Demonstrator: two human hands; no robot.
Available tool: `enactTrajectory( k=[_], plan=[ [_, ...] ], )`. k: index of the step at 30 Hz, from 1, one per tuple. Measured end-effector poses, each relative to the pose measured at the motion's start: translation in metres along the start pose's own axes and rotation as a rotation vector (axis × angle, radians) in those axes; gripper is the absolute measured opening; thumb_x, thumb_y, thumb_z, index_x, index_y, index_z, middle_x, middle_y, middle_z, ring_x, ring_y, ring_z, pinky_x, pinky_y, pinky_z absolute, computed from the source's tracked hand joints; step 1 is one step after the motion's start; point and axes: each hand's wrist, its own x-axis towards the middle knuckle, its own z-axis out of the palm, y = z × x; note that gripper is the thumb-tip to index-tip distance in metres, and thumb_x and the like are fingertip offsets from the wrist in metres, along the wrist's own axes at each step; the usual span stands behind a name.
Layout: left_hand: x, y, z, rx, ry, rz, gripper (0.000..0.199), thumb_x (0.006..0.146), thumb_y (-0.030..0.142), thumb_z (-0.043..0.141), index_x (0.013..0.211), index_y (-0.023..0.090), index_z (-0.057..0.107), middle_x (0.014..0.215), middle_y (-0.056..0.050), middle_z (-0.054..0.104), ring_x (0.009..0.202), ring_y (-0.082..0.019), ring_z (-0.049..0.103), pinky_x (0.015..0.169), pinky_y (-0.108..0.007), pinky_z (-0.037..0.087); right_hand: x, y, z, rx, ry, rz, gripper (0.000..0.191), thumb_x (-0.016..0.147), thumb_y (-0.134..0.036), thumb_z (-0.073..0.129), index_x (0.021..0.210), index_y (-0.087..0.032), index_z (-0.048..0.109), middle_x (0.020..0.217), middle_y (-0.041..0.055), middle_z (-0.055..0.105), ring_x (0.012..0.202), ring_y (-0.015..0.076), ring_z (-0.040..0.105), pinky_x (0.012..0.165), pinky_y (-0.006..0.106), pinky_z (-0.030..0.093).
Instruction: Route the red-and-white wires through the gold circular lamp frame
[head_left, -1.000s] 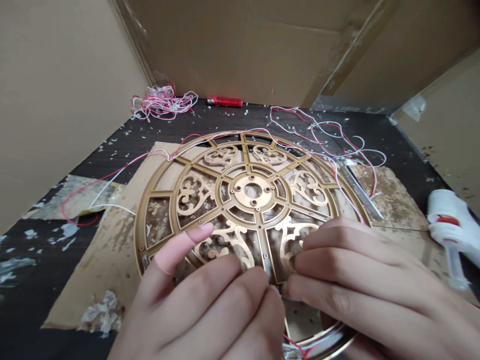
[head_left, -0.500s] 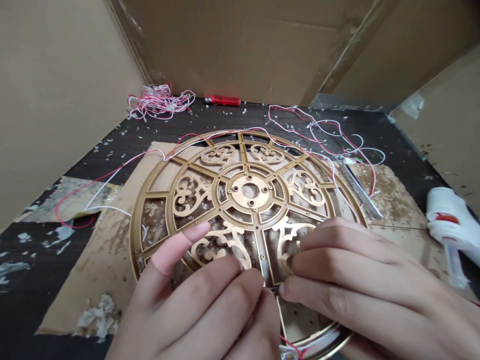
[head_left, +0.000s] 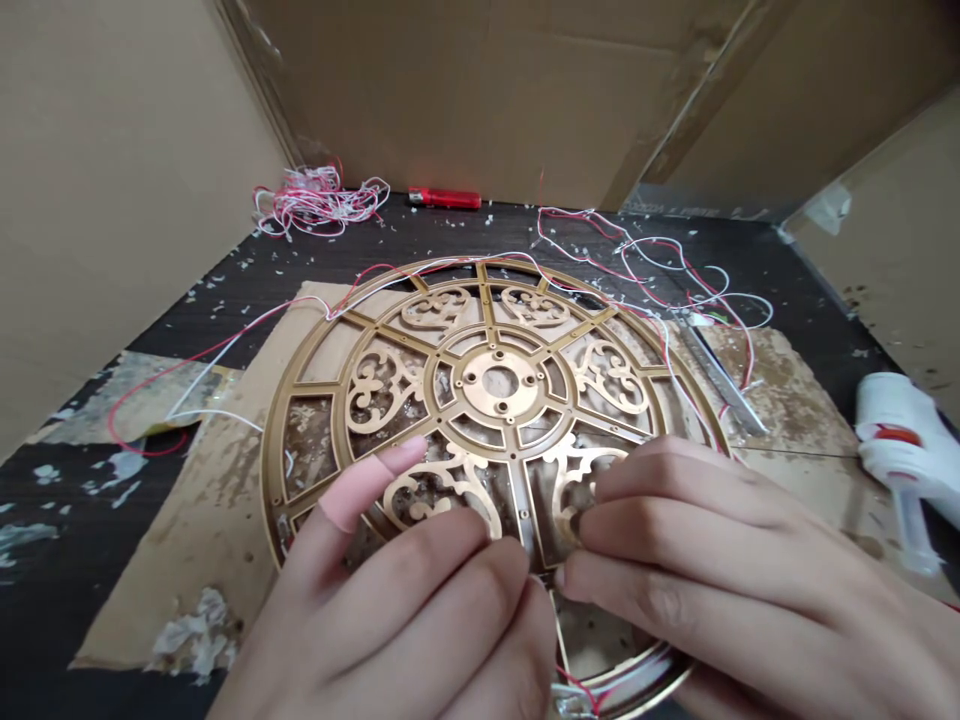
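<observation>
A round gold frame (head_left: pixel 501 388) with spokes and scroll-shaped ornaments lies in front of me. My left hand (head_left: pixel 420 610) is over its near part, index finger raised, the other fingers curled in a pinch; what they hold is hidden. My right hand (head_left: pixel 697 560) is bent over the frame's near right side, fingertips close to a spoke and part of the hand outside and below the rim, gripping the frame. Red and white wires (head_left: pixel 581 692) run along the near rim between my hands, and another red and white wire pair (head_left: pixel 517 256) follows the far rim.
Stained cardboard (head_left: pixel 172 520) lies under the frame. At the back are a tangled wire bundle (head_left: pixel 319 203) and a red lighter (head_left: pixel 445 198). Loose wires (head_left: pixel 660 270) and a metal ruler-like strip (head_left: pixel 727 380) lie to the right, near a white bottle (head_left: pixel 900 430). Cardboard walls (head_left: pixel 480 90) enclose the table.
Almost nothing differs. My right fingertips and the near part of the frame have shifted very slightly to the left; both hands keep their grip shape.
</observation>
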Motion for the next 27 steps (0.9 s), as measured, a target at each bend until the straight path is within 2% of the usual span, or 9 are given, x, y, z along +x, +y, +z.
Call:
enactTrajectory(
  k=[4,7,10,13,16,20,24,27],
  plan=[
    [0.000,-0.001,-0.002,0.003,-0.003,0.010,0.021,0.110,0.054,0.076,0.113,0.033,0.077,0.115,0.003,0.083,0.127,-0.024,0.079,0.138,-0.054,0.055,-0.001,0.002,-0.004,-0.033,0.018,0.004,0.049,0.137,-0.025,0.028,0.123,-0.019,0.075,0.111,0.0018,0.074,0.108,0.0148,0.068,0.104,0.031,0.053],
    [0.001,-0.001,-0.003,0.010,0.003,0.009,0.016,0.110,0.049,0.077,0.112,0.033,0.076,0.112,0.003,0.083,0.126,-0.024,0.079,0.139,-0.054,0.054,-0.008,0.002,-0.004,-0.101,-0.048,-0.003,0.041,0.134,-0.034,0.045,0.129,-0.018,0.082,0.110,0.0090,0.074,0.107,0.0216,0.070,0.099,0.033,0.060],
    [0.004,-0.001,-0.003,0.004,0.070,-0.038,0.010,0.114,0.034,0.068,0.108,0.031,0.076,0.106,0.005,0.082,0.120,-0.019,0.079,0.144,-0.050,0.047,-0.016,0.002,0.000,-0.174,-0.049,0.004,0.038,0.129,-0.047,0.059,0.132,-0.018,0.084,0.107,0.0128,0.072,0.106,0.0264,0.069,0.097,0.036,0.063],
    [0.005,0.000,-0.002,-0.015,0.135,-0.087,0.026,0.118,0.020,0.055,0.104,0.029,0.075,0.101,0.007,0.081,0.112,-0.013,0.078,0.148,-0.044,0.039,-0.021,0.002,0.004,-0.192,-0.052,0.003,0.040,0.127,-0.051,0.060,0.132,-0.018,0.084,0.107,0.0135,0.071,0.108,0.0274,0.069,0.099,0.037,0.064],
    [0.004,0.001,-0.002,0.005,0.059,-0.028,0.011,0.115,0.035,0.068,0.108,0.031,0.075,0.105,0.005,0.081,0.119,-0.018,0.079,0.144,-0.049,0.046,-0.022,0.003,0.005,-0.190,-0.053,0.001,0.041,0.127,-0.052,0.060,0.130,-0.018,0.084,0.107,0.0137,0.070,0.109,0.0277,0.068,0.100,0.038,0.064],
    [0.001,-0.002,-0.002,0.003,-0.005,0.017,0.021,0.111,0.053,0.074,0.114,0.033,0.076,0.110,0.003,0.082,0.124,-0.023,0.079,0.140,-0.053,0.053,-0.021,0.005,0.004,-0.187,-0.058,0.000,0.041,0.127,-0.052,0.060,0.129,-0.018,0.084,0.106,0.0136,0.070,0.109,0.0277,0.068,0.100,0.038,0.064],
    [-0.002,-0.009,-0.006,0.001,0.013,0.003,0.021,0.113,0.054,0.071,0.114,0.033,0.076,0.107,0.004,0.082,0.122,-0.022,0.080,0.139,-0.052,0.054,-0.021,0.005,0.002,-0.184,-0.064,0.002,0.040,0.127,-0.050,0.060,0.130,-0.018,0.084,0.106,0.0133,0.071,0.107,0.0275,0.068,0.099,0.037,0.064],
    [0.000,-0.011,-0.008,0.006,0.044,0.008,0.017,0.118,0.043,0.067,0.111,0.033,0.078,0.104,0.006,0.082,0.118,-0.018,0.079,0.143,-0.051,0.049,-0.018,0.005,0.003,-0.159,-0.061,0.003,0.038,0.129,-0.047,0.058,0.129,-0.018,0.083,0.107,0.0127,0.072,0.106,0.0267,0.069,0.097,0.036,0.062]
  ],
)
